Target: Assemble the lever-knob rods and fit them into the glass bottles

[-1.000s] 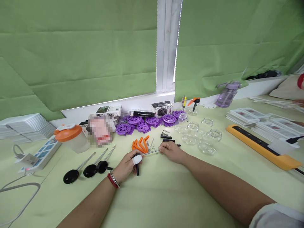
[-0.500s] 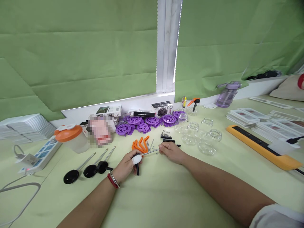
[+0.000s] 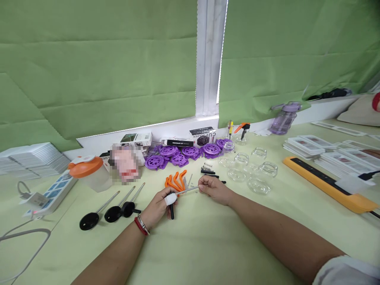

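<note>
- Currently, the left hand (image 3: 160, 206) is curled round a black handle (image 3: 171, 212).
- Right hand (image 3: 211, 187) pinches one metal rod (image 3: 189, 190) by its end.
- Orange levers (image 3: 177, 182) lie beyond.

Rod (image 3: 187, 190): one end hidden in right hand (image 3: 214, 190). Black part (image 3: 172, 213): mostly covered by left hand (image 3: 158, 208). Pink item (image 3: 125, 160): pixelated. Loose bits (image 3: 192, 185): too small to identify. White stack (image 3: 37, 158): cut by left edge.
</note>
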A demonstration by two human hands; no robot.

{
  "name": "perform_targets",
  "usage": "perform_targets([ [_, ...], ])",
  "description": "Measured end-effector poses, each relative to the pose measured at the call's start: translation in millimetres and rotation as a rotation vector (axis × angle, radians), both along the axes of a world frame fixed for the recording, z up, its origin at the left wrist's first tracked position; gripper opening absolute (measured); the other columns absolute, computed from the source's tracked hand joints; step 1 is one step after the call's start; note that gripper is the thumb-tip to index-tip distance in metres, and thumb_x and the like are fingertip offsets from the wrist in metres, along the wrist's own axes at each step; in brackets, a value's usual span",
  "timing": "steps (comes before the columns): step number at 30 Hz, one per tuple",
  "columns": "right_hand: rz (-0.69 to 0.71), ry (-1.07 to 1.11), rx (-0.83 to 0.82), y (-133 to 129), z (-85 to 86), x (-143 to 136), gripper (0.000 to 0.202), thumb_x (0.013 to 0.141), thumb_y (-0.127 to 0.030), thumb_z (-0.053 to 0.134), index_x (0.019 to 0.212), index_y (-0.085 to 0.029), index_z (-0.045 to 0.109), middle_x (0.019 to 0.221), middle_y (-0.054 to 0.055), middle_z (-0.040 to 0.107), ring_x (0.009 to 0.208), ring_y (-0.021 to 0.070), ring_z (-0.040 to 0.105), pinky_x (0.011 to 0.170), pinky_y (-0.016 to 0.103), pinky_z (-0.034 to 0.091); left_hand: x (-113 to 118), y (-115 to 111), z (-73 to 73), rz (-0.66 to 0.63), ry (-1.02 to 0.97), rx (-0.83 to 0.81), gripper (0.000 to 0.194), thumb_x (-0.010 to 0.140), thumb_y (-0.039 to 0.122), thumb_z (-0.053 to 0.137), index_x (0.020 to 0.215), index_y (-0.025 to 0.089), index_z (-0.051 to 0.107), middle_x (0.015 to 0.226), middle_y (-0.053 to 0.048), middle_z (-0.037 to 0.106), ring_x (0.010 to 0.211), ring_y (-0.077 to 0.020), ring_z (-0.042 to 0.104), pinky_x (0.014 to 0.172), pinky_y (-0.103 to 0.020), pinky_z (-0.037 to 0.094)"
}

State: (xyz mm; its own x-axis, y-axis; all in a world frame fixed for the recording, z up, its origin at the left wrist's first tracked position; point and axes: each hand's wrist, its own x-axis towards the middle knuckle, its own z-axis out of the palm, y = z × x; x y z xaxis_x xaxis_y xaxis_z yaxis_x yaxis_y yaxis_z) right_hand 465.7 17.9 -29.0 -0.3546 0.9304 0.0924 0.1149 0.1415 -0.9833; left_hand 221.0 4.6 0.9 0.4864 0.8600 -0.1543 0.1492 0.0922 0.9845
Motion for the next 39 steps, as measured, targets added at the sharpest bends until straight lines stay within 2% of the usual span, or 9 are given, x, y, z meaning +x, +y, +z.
perform_targets([
  [6, -0.003, -0.121, 0.034, -2.4, 4.1, 0.1, 0.031, 0.087, -0.045, 0.047, 0.075, -0.017, 0.051, 0.071, 0.001, 0.055, 0.054, 0.0088, 0.038, 0.052, 0.022, 0.031, -1.6, 0.3, -1.8, -0.007, -0.009, 0.002, 0.022, 0.081, 0.037, 0.052, 0.09, 0.017, 0.054, 0.072, 0.001, 0.052, 0.047, -0.0086, 0.046, 0.041, -0.023, 0.042],
  [14, -0.007, -0.213, 0.067, -3.5, 8.3, -0.5, 0.039, 0.09, -0.046, 0.04, 0.069, -0.016, 0.052, 0.059, -0.002, 0.045, 0.052, 0.0094, 0.037, 0.051, 0.023, 0.031, -1.4, 0.9, -1.8, -0.015, -0.006, 0.004, 0.021, 0.082, 0.036, 0.051, 0.091, 0.017, 0.053, 0.073, 0.001, 0.052, 0.047, -0.0084, 0.046, 0.041, -0.023, 0.043],
  [19, -0.016, -0.229, 0.085, -5.0, 10.9, -0.8, 0.04, 0.09, -0.046, 0.039, 0.068, -0.016, 0.052, 0.062, -0.001, 0.048, 0.051, 0.0086, 0.036, 0.051, 0.022, 0.03, -1.4, 0.8, -2.4, -0.022, -0.019, 0.009, 0.022, 0.082, 0.037, 0.051, 0.091, 0.017, 0.053, 0.074, 0.001, 0.051, 0.047, -0.0083, 0.046, 0.042, -0.023, 0.043],
  [25, -0.016, -0.175, 0.047, -5.3, 11.6, -2.1, 0.04, 0.09, -0.049, 0.04, 0.071, -0.016, 0.052, 0.067, 0.001, 0.053, 0.054, 0.0092, 0.04, 0.053, 0.023, 0.032, -1.8, 1.0, -4.1, -0.014, -0.031, 0.001, 0.022, 0.082, 0.037, 0.052, 0.091, 0.017, 0.053, 0.074, 0.001, 0.051, 0.047, -0.0084, 0.046, 0.041, -0.023, 0.043],
  [31, 0.002, 0.036, 0.011, -3.3, 1.7, -1.3, 0.027, 0.083, -0.042, 0.056, 0.094, -0.018, 0.051, 0.075, -0.001, 0.052, 0.064, 0.0105, 0.046, 0.06, 0.023, 0.036, -1.8, 1.0, -2.5, -0.009, -0.033, -0.011, 0.025, 0.079, 0.04, 0.054, 0.089, 0.017, 0.055, 0.074, 0.0, 0.053, 0.049, -0.009, 0.048, 0.041, -0.022, 0.042],
  [34, 0.029, 0.077, 0.026, -1.8, -1.4, -0.6, 0.023, 0.08, -0.037, 0.06, 0.088, -0.018, 0.05, 0.076, -0.001, 0.051, 0.069, 0.0112, 0.048, 0.065, 0.025, 0.038, -2.0, 0.9, -2.4, -0.003, -0.031, -0.012, 0.026, 0.079, 0.041, 0.055, 0.089, 0.017, 0.055, 0.075, 0.001, 0.053, 0.049, -0.0087, 0.048, 0.041, -0.021, 0.041],
  [39, 0.032, -0.003, 0.015, -1.0, 1.8, -0.5, 0.022, 0.082, -0.039, 0.056, 0.083, -0.018, 0.05, 0.07, -0.001, 0.052, 0.063, 0.0109, 0.044, 0.059, 0.024, 0.034, -2.2, 0.9, -2.1, -0.021, -0.017, -0.006, 0.026, 0.08, 0.041, 0.054, 0.089, 0.017, 0.054, 0.074, 0.001, 0.052, 0.048, -0.0088, 0.048, 0.041, -0.022, 0.041],
])
